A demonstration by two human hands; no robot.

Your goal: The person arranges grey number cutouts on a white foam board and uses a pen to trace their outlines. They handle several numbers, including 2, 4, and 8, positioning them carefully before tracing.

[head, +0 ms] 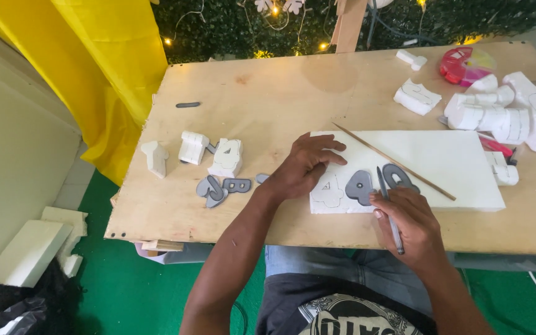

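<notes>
A white foam sheet (442, 162) lies flat on the plywood table (262, 99). My left hand (302, 166) presses down on the sheet's left end, fingers spread. My right hand (407, 223) holds a grey pen (389, 208), its tip against a grey cut-out template (361, 186) resting on the foam. A second grey template (398, 177) lies just right of the pen. A traced outline (329, 191) shows on the foam near its left corner. A thin wooden stick (395, 161) lies diagonally across the sheet.
Several grey templates (218, 188) and cut white foam shapes (209, 152) sit left of my left hand. More foam pieces (504, 111) and a pink tape dispenser (463, 65) crowd the far right corner. Yellow cloth (107, 62) hangs left; foam scraps (32, 248) lie on the green floor.
</notes>
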